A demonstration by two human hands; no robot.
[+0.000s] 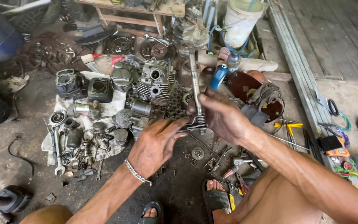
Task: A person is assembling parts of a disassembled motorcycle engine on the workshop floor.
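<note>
- Both hands grip 1 part: a long metal shaft (pixel 196 89) with a spring-wound lower end, held upright over the dirty floor (pixel 179 186).
- Far left, a white cloth (pixel 48 143) lies on the ground, carrying a chrome spanner (pixel 57 153), loose springs and small parts.
- Next along, the left hand (pixel 156 143), a silver chain bracelet (pixel 137 172) on its wrist, reaches in from below. Its fingertips pinch the shaft's bottom fitting from the left side, knuckles up, forearm angled up from the lower left.
- Behind it sits a finned engine cylinder head (pixel 156 83), with a dark engine block (pixel 100 89) to its left.
- At the centre, the shaft's long axis runs nearly vertical, tilted slightly left at the top. It rises away from both grips, so the free end points away from the person and the held end is nearest.
- Right of the shaft, the right hand (pixel 222 116) is clenched around the lower end, thumb across the front; exactly which piece it clamps is hard to make out, probably the coiled section.
- Both hands meet at the same spot, nearly touching.
- Further right lie a blue bottle (pixel 219 76), a rusty round pan (pixel 249 89) with a rag, and pliers (pixel 235 178) near a sandalled foot (pixel 216 193).
</note>
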